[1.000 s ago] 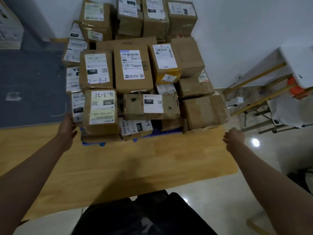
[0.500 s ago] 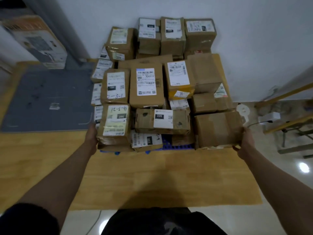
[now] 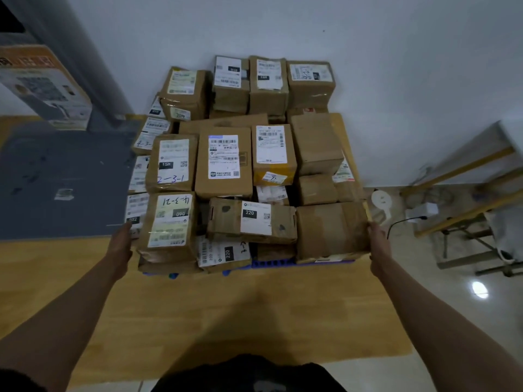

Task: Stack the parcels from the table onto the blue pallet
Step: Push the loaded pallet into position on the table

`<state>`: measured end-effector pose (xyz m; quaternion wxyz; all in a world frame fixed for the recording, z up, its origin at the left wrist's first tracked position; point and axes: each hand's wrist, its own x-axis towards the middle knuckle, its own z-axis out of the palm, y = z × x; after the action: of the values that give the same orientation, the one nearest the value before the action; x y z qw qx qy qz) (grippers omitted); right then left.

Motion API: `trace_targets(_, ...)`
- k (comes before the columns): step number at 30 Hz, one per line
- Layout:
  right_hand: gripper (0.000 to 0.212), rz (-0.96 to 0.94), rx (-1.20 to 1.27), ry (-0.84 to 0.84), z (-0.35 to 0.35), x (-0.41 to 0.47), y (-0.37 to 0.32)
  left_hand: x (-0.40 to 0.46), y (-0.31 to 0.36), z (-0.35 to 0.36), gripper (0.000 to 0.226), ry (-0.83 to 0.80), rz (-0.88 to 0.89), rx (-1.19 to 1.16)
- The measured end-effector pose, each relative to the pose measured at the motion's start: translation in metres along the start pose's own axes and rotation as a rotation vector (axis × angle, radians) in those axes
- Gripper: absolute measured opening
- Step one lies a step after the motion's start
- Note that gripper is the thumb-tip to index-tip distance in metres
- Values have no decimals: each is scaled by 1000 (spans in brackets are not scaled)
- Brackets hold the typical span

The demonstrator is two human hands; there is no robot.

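Observation:
Many brown cardboard parcels with white labels are piled several layers high on the blue pallet (image 3: pixel 271 263), of which only a strip shows under the front row. My left hand (image 3: pixel 121 246) lies flat against the left side of the front-left parcel (image 3: pixel 169 222), the one marked "090". My right hand (image 3: pixel 378 247) presses on the right side of the plain front-right parcel (image 3: pixel 331 230). A parcel marked "220" (image 3: pixel 252 220) sits between them. Neither hand holds a parcel off the stack.
The pallet stands on a wooden floor panel (image 3: pixel 226 312) against a white wall. Left of it lie a grey mat (image 3: pixel 56 179) and a large printed box (image 3: pixel 42 86). At the right are a table frame (image 3: pixel 467 193), a charger with cable (image 3: pixel 421 215) and glossy tiles.
The view has moved closer to the stack. Both hands reached forward; my right hand went from free air onto the front-right parcel's side, my left stayed by the front-left parcel.

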<state>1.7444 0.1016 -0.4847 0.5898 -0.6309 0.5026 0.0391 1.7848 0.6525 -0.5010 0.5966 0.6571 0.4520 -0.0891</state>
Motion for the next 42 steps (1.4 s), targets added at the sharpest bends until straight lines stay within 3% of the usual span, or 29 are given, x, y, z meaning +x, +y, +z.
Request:
trace_targets(6,69,132,16,-190,2,15,6,52,-27,-15,59,-20,-25,-29)
trace_targets(15,60,72,-30,-170,5,13,8,54,-31,-14,67,-6,6,-24)
trace_targets(17,51,29,-71,-124,6,14,4,18,-10,-8,51,-20,4,-2)
trace_targets(19,56,-34,-153,-1,8,18,-2,0,4,-5,37,-23,37,39)
trace_targets(22,55,-129,-256,213,14,22,-23,-7,26,-2,33,-14,101,77)
trace_targets(25,49,-186,-279,273,27,22,-56,3,53,1,41,4,122,80)
trace_targets(29,60,-227,-384,202,46,67,-83,32,87,-2,63,18,142,165)
trace_targets(31,65,-201,-475,139,55,109,-84,51,96,-3,64,10,119,210)
trace_targets(37,37,-157,-585,21,85,95,-105,67,106,22,56,-147,47,202)
trace_targets(42,52,-159,-667,6,95,92,-105,98,100,24,61,-162,-12,207)
